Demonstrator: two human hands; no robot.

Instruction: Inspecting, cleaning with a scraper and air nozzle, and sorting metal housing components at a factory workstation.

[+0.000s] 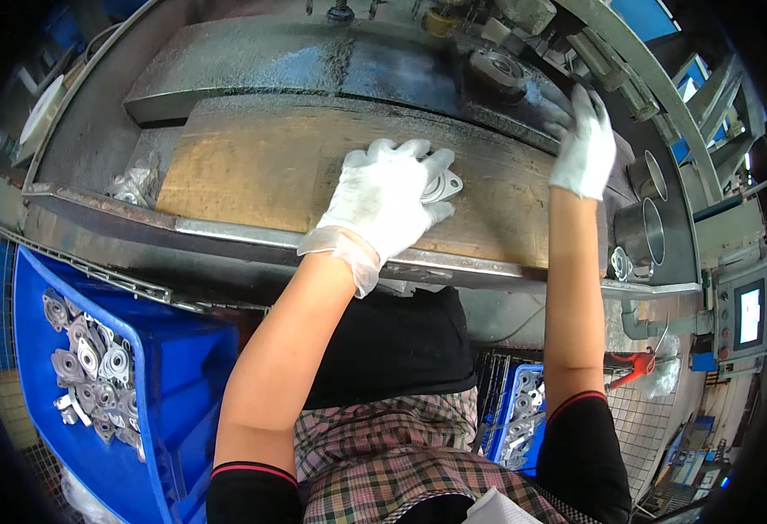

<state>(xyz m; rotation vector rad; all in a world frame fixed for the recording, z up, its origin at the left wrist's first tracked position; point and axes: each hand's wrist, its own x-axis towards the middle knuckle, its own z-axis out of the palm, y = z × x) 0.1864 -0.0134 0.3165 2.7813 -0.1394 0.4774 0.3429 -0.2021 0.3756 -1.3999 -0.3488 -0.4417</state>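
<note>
Head view
Left hand: the left hand (385,203) wears a white glove and lies palm down on the wooden board (252,170), fingers spread and slightly bent, pointing toward the board's far edge.
Left hand's hold: its fingertips rest on a small metal flange part (443,187) that lies flat on the board; the fingers press on the part from above, not closed around it.
Flange part's place: on the right half of the board, nearer its far edge than its near edge, mostly hidden under the glove.
Left arm: bare forearm rising from the lower edge, slanting up and to the right across the metal rim (226,234) at the board's near edge.
Right hand: the right hand (586,144), also in a white glove, reaches past the board's right end to the dark machine bed (383,61), fingers stretched upward and loosely together; whether it grips anything I cannot tell.
Right arm: nearly straight, running up the right side, black sleeve at the upper arm.
Hands to each other: well apart, the right one farther out and higher.
Nearby: two steel cups (641,229) just right of the right forearm; a blue crate (169,367) at lower left holds a heap of similar metal parts (91,371).
</note>
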